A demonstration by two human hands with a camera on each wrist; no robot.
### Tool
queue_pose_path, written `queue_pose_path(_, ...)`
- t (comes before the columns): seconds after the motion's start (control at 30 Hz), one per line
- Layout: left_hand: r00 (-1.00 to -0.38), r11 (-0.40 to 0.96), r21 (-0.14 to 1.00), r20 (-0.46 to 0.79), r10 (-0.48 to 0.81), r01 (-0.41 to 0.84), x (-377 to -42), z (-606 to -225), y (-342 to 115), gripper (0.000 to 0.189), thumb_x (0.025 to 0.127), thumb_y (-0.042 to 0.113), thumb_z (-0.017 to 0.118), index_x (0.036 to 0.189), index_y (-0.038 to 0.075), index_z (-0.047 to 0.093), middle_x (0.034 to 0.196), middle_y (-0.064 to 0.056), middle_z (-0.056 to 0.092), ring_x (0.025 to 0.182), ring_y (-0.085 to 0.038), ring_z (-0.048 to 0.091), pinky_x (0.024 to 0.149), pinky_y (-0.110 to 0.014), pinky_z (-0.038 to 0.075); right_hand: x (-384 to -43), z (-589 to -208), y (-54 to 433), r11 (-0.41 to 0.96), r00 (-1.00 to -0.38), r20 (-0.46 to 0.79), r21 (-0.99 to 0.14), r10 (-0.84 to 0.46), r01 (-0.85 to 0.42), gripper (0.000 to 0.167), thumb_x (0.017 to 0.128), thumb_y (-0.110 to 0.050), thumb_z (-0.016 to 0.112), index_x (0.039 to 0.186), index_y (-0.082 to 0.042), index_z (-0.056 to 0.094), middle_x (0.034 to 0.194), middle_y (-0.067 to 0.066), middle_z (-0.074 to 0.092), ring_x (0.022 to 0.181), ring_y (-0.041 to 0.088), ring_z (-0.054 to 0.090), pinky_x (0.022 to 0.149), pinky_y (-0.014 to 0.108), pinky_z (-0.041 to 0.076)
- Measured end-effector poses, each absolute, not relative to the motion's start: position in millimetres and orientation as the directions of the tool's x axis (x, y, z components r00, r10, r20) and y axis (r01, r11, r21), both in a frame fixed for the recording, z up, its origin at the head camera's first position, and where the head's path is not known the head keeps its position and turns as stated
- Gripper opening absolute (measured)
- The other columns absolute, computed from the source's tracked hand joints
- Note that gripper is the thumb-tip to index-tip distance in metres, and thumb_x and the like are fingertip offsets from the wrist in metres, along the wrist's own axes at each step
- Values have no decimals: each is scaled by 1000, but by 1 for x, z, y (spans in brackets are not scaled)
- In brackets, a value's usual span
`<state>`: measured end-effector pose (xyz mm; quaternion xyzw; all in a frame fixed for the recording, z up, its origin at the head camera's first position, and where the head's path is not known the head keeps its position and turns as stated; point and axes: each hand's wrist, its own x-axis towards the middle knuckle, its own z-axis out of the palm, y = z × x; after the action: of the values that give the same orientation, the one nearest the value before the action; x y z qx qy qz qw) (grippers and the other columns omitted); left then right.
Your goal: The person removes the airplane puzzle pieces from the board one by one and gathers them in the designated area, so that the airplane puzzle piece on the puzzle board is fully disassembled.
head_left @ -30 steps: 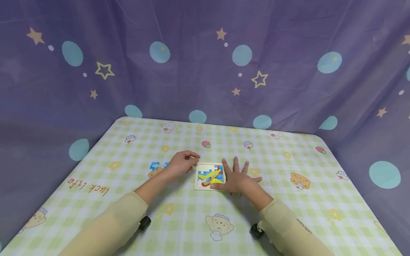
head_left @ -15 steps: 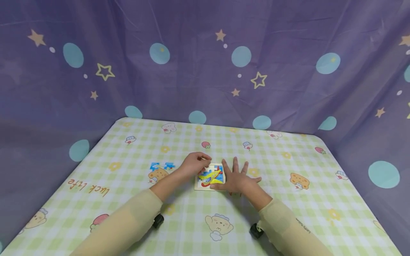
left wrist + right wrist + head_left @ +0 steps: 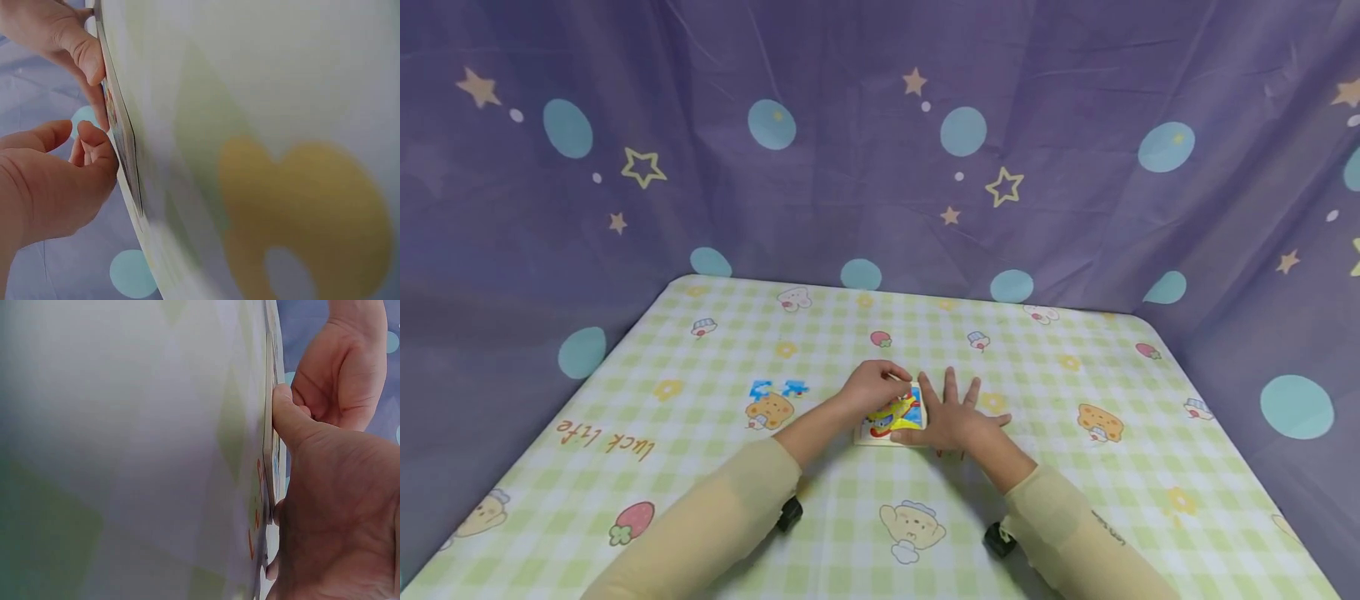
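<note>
A small jigsaw puzzle (image 3: 887,421) of a yellow airplane on blue lies in its pale frame on the table. My left hand (image 3: 871,388) hovers over the upper part, fingers bent, pinching a small puzzle piece mostly hidden by the fingertips. In the left wrist view the left hand (image 3: 59,181) shows thumb and forefinger close together beside the thin edge of the puzzle frame (image 3: 128,144). My right hand (image 3: 955,423) lies spread at the right side, its thumb over the frame's lower right. The right wrist view shows that right hand's thumb (image 3: 287,415) resting on the frame's edge.
Two loose blue puzzle pieces, a left one (image 3: 761,389) and a right one (image 3: 795,388), lie left of the frame. A green checked tablecloth (image 3: 1015,517) with printed cartoons covers the table. A purple curtain (image 3: 865,208) hangs behind and along the sides.
My left hand has moved right from the frame's left edge to over the puzzle's upper part, uncovering the loose pieces on the left. The right hand has stayed in place.
</note>
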<state>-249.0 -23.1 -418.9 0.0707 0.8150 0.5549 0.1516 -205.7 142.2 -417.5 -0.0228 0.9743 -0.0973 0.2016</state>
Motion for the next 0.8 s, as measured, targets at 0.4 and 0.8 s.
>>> queue_pose_path(0.4,-969,572,820,-123,215,22,-247,-417,-25,7,87,12,78,90,5,77,86,-3,68,77,-15,60,69,-27,52,-208,-420,143,978,-916,-392,-209,-89,-5,116,75,-89,56,163,-37,1,167,13,-16,145,55,-16,82,94,11)
queue_pose_path(0.8,-970,591,806,-156,184,-18,-247,-417,-22,13,81,3,81,93,2,77,88,-4,69,78,-16,61,68,-27,53,-208,-419,143,978,-912,-400,-209,-94,-9,116,75,-89,54,163,-36,0,167,14,-17,145,55,-17,83,93,11)
